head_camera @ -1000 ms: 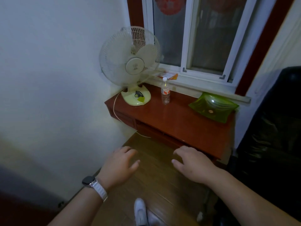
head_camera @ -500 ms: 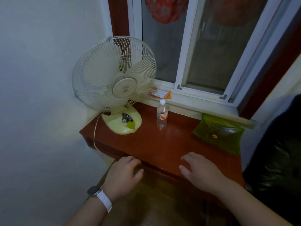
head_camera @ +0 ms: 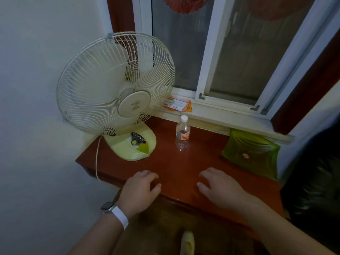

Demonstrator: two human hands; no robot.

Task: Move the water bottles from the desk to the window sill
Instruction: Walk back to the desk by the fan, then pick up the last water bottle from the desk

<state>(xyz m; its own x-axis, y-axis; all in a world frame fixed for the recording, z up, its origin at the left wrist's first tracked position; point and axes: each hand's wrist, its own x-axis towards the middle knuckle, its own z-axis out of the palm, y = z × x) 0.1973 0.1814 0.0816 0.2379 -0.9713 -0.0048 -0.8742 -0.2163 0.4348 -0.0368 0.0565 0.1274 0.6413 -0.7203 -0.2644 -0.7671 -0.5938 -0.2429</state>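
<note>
**A:** so where's the camera on this one?

**B:** single view, worn on the person's head. It looks forward and steeply down from right at the near edge of the desk (head_camera: pixel 184 168). The left hand (head_camera: pixel 139 190) and right hand (head_camera: pixel 220 188) come in from the bottom of the frame.

**A:** facing which way?

**B:** toward the window (head_camera: pixel 239 61) and window sill (head_camera: pixel 220 113) behind the desk, with the white wall (head_camera: pixel 36 89) on the left. The lens is wide-angle, so the window's uprights lean. It's close in: the desk fills the middle, the table fan (head_camera: pixel 116 85) looms large, and a shoe (head_camera: pixel 186 243) tip shows at the very bottom.
</note>
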